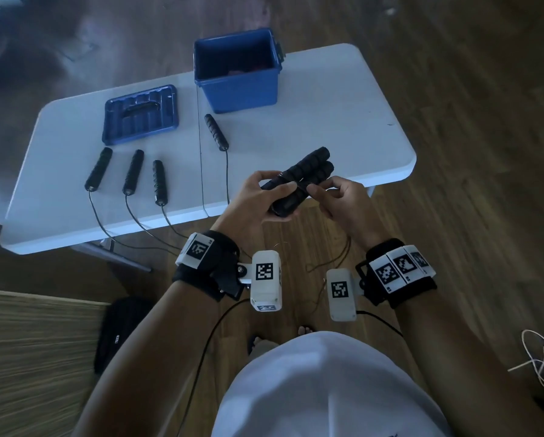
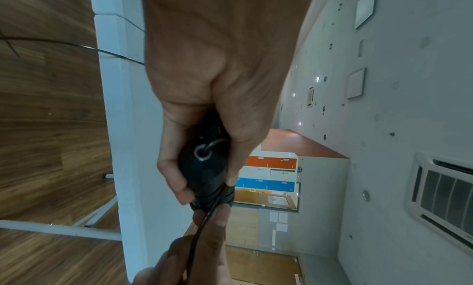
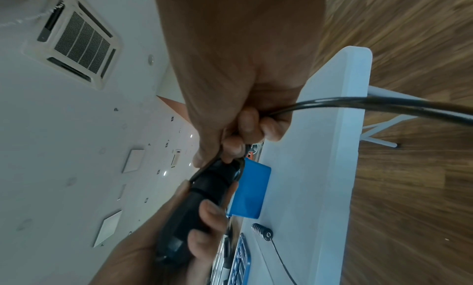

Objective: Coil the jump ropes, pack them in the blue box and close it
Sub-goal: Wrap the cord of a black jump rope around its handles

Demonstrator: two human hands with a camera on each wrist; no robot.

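Left hand (image 1: 258, 197): paired handles (image 1: 299, 181) are gripped above the worktop's (image 1: 343, 121) near edge.
Right hand (image 1: 340, 197): rope cord (image 3: 384, 105) is pinched against the handles.
Blue box (image 1: 237, 89): open, far side; lid (image 1: 139, 113) lies left.

Handles (image 1: 299, 181): black, ribbed, matt foam-like grip. Cord (image 3: 384, 105): black, smooth, glossy coating. Box (image 1: 237, 74) and lid (image 1: 140, 114): blue plastic. Table (image 1: 327, 121): white, smooth, matt. Floor (image 1: 469, 89): wood-grain planks.

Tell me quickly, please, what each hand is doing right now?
Left hand: grips the paired handles.
Right hand: pinches the cord against the handles.
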